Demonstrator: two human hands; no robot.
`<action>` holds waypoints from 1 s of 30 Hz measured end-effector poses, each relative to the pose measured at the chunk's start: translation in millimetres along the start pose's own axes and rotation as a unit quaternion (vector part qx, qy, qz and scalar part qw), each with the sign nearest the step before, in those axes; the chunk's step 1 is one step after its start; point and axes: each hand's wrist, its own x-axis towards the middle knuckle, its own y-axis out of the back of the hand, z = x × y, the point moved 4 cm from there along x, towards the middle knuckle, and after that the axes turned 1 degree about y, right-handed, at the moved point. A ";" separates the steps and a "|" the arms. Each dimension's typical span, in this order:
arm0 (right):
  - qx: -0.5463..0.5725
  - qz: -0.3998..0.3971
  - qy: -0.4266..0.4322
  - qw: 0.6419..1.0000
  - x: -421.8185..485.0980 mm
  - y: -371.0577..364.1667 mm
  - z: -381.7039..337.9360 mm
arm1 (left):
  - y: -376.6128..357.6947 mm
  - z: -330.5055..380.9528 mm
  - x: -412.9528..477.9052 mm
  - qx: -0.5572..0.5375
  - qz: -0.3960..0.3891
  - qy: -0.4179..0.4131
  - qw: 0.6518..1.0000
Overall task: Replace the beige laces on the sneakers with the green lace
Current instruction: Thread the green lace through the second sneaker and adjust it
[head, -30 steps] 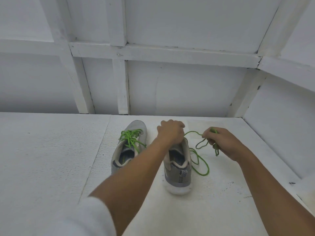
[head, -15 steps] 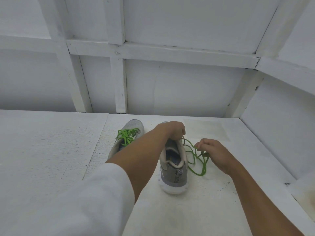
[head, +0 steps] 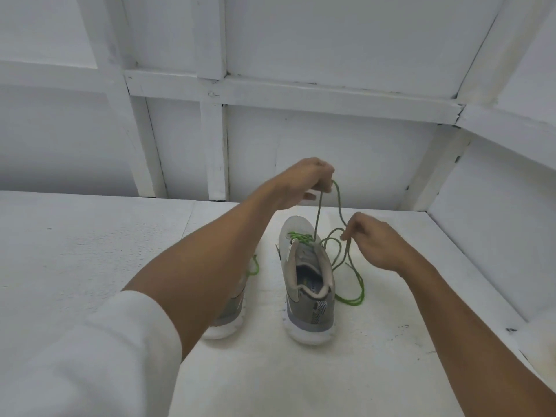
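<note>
Head view: left hand [head: 301,183] pinches the green lace [head: 338,203] high at frame centre; right hand [head: 371,240] grips its loops just right of the right sneaker [head: 307,281] on the tabletop [head: 90,236].

Open white floor [head: 75,251] along the left edge and across the near edge. Middle blocked by two sneakers: right one [head: 307,281], left one [head: 231,311] half hidden under the left forearm. Green lace [head: 352,284] looped right of the right sneaker, strung up to both hands. Back and right edges closed by walls [head: 331,145].
</note>
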 end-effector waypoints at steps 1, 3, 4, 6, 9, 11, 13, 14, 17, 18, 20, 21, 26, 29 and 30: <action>-0.005 0.022 0.000 1.000 1.9 6.3 -4.4 | 3.0 6.9 -2.0 0.003 0.003 -0.009 1.000; 0.006 0.068 0.003 0.998 7.1 18.4 -14.5 | 6.4 19.0 -5.2 0.012 0.004 -0.025 1.000; 0.015 0.085 0.008 0.996 10.6 23.1 -19.8 | 6.7 24.5 -7.1 0.011 0.003 -0.033 0.999; 0.017 0.101 0.017 0.995 19.5 29.7 -30.5 | 5.7 34.9 -11.9 0.008 -0.003 -0.050 0.999; 0.007 0.071 -0.012 0.997 37.4 32.8 -30.2 | 1.0 45.4 -23.4 0.028 -0.035 -0.080 0.996; 0.046 0.021 -0.054 0.997 44.6 34.3 -22.4 | -2.6 47.7 -34.3 0.046 -0.057 -0.100 0.992; 0.113 -0.045 -0.087 0.989 49.4 34.7 -12.5 | -6.7 44.2 -45.7 0.053 -0.075 -0.109 0.990; 0.156 -0.073 -0.101 0.980 52.2 34.7 -7.4 | -10.0 40.8 -51.7 0.047 -0.085 -0.110 0.989; 0.238 -0.098 -0.125 0.958 61.6 37.5 4.7 | -20.9 28.0 -70.3 0.036 -0.107 -0.110 0.988; 0.263 -0.088 -0.136 0.951 64.5 38.3 6.9 | -24.9 22.9 -76.5 0.045 -0.109 -0.105 0.987; 0.333 -0.058 -0.159 0.928 67.2 39.8 6.7 | -34.0 12.6 -88.8 0.070 -0.110 -0.091 0.987; 0.373 -0.040 -0.167 0.912 69.0 40.3 5.5 | -38.8 7.8 -94.6 0.083 -0.110 -0.088 0.987; 0.414 0.036 -0.182 0.891 77.5 48.5 -1.4 | -71.6 -12.4 -121.5 0.149 -0.084 -0.085 0.982; 0.376 0.057 -0.189 0.905 81.4 54.7 -1.9 | -90.2 -21.1 -131.4 0.207 -0.084 -0.110 0.968; 0.374 0.059 -0.187 0.906 81.9 56.3 -3.3 | -94.4 -24.1 -132.9 0.230 -0.085 -0.116 0.962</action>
